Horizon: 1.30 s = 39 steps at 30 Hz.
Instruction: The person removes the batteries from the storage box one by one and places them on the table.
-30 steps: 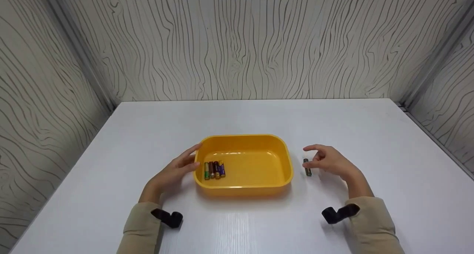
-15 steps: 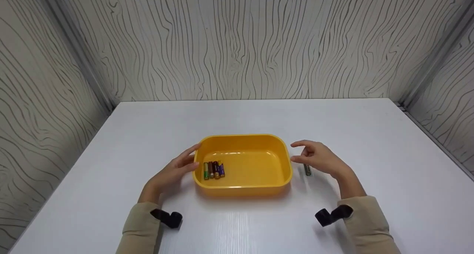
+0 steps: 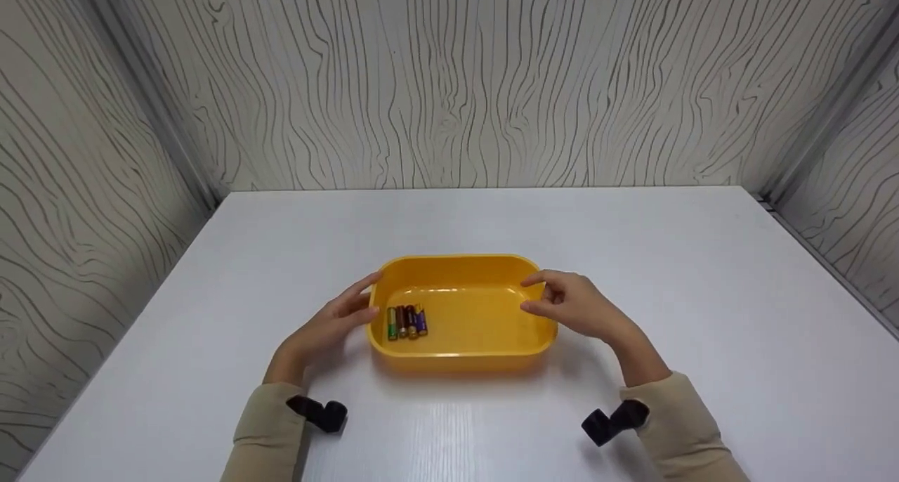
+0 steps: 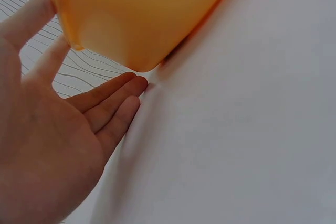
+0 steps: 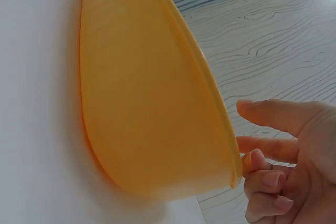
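Note:
In the head view a yellow plastic tub stands on the white table. Several AA-size batteries lie side by side at its inner left. My left hand rests its thumb and a straight index finger on the tub's left rim; the left wrist view shows its other fingers stretched out below. Over the right rim hovers my right hand, thumb and index finger spread apart. In the right wrist view that hand has its remaining fingers bent, and I see nothing held. The dark green battery right of the tub is hidden from view.
The white tabletop extends around the tub on all sides. Wood-grain patterned panels stand at the back and both sides. A black camera mount sits on the left cuff, another one on the right.
My right hand has moved left from above the green battery to the tub's right rim. That battery was in view earlier and is now covered. The left hand and tub stay put.

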Motion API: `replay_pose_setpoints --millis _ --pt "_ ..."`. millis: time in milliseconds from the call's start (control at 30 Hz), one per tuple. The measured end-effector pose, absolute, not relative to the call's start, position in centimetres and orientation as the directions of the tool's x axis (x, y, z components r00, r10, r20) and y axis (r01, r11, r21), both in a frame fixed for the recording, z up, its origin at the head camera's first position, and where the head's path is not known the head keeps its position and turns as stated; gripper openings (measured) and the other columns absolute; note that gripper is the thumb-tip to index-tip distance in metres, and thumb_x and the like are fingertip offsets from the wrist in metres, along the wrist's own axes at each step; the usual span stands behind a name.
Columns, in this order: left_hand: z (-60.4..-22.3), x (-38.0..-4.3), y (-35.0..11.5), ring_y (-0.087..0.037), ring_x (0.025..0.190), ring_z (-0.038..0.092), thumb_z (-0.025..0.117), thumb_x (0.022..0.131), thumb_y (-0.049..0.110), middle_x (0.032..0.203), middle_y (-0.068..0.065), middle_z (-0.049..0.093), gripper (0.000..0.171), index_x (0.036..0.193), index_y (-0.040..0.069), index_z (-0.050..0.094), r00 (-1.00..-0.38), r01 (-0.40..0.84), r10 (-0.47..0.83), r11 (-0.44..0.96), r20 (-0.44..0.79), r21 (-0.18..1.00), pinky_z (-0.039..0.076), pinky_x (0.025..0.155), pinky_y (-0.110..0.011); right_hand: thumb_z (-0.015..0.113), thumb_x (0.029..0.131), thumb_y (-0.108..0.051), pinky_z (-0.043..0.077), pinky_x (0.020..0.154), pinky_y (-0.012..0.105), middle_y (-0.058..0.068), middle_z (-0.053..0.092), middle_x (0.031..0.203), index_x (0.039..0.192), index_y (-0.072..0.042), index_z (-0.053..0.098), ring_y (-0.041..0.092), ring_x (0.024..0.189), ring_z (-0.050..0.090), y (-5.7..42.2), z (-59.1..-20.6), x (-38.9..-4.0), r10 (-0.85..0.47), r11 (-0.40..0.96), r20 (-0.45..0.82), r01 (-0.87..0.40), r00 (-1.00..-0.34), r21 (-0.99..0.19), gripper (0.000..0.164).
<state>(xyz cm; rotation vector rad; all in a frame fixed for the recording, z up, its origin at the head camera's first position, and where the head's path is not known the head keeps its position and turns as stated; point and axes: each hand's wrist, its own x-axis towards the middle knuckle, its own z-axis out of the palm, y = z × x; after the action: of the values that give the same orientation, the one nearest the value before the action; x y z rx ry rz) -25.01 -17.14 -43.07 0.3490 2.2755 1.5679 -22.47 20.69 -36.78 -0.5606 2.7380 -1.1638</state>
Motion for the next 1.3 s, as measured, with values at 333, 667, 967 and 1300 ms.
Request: replay_pose_setpoints --millis 333,667,967,1300 --pt "-43.2 -25.0 -17.2 -0.037 0.147 0.030 0.055 0.096 0.036 0.156 -0.012 0.036 0.058 0.148 0.042 0.031 -0.907 0.006 0.394 0.365 -0.148 0.931 0.012 0.116 -0.070 0.069 0.089 -0.024 0.039 0.056 0.015 0.005 0.056 0.075 0.120 0.002 0.061 0.008 0.063 0.044 18.4 -36.3 -22.4 -0.457 0.623 0.040 -0.352 -0.888 -0.699 0.041" --pt "-43.3 -25.1 -17.2 -0.037 0.147 0.031 0.056 0.096 0.036 0.156 -0.012 0.037 0.058 0.148 0.041 0.032 -0.907 0.003 0.397 0.342 -0.141 0.940 0.011 0.116 -0.071 0.067 0.090 -0.024 0.039 0.059 0.016 0.005 0.056 0.075 0.120 0.005 0.061 0.008 0.065 0.045 16.3 -36.2 -23.1 -0.555 0.564 -0.008 -0.369 -0.832 -0.738 0.042" --pt "-43.2 -25.1 -17.2 -0.038 0.147 0.029 0.056 0.096 0.036 0.155 -0.012 0.038 0.058 0.148 0.041 0.032 -0.909 0.007 0.393 0.354 -0.142 0.935 0.010 0.115 -0.072 0.067 0.090 -0.026 0.038 0.061 0.020 0.003 0.055 0.074 0.119 0.001 0.063 0.011 0.066 0.043 13.7 -36.3 -23.7 -0.560 0.641 -0.084 -0.367 -0.825 -0.674 0.040" --pt "-43.1 -25.0 -17.2 -0.037 0.147 0.030 0.056 0.095 0.038 0.156 -0.011 0.038 0.058 0.148 0.042 0.031 -0.909 0.005 0.390 0.362 -0.146 0.932 0.011 0.116 -0.072 0.068 0.090 -0.024 0.038 0.058 0.019 0.007 0.059 0.073 0.118 0.001 0.064 0.010 0.062 0.044 11.2 -36.5 -24.4 -0.580 0.664 -0.125 -0.379 -0.805 -0.645 0.038"
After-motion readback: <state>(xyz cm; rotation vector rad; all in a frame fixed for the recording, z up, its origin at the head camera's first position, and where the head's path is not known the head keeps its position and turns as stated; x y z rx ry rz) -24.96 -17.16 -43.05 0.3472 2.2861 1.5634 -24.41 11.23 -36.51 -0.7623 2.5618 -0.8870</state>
